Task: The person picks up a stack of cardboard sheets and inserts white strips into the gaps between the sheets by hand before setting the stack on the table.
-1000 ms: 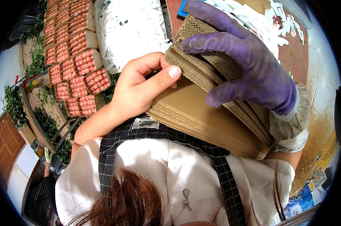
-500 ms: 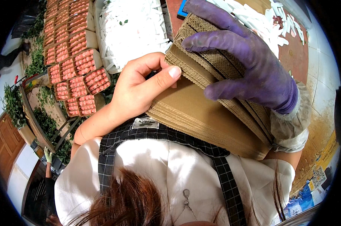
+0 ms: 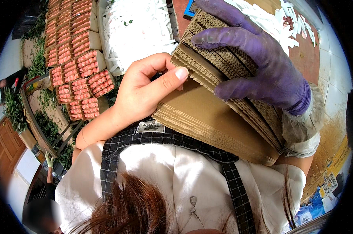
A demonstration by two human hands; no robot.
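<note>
A thick bundle of brown corrugated cardboard sheets (image 3: pixel 202 107) leans against my chest, fanned out so their ribbed edges show in layers. My left hand (image 3: pixel 145 87), bare, pinches the left corner of some of the sheets between thumb and bent fingers. Over the upper right of the bundle lies my right hand (image 3: pixel 258 64) in a purple glove. Its thumb rests on the near side and its fingers reach across the edges, gripping the sheets. The gloved palm hides part of the stack. A thin translucent sleeve (image 3: pixel 301 123) covers my right wrist.
Boxes of pink rolled pieces (image 3: pixel 86 64) stand stacked at the left. Beyond my left hand, a white tub (image 3: pixel 170 35) holds many white strips. More strips (image 3: pixel 297 25) lie on a reddish table (image 3: pixel 301 52) at the far right. A co-worker's gloved hand (image 3: pixel 49 160) shows at lower left.
My gloved right hand has shifted slightly right, and the upper sheets have moved with it. My left hand keeps its pinch. A co-worker's head has come into view at lower left.
</note>
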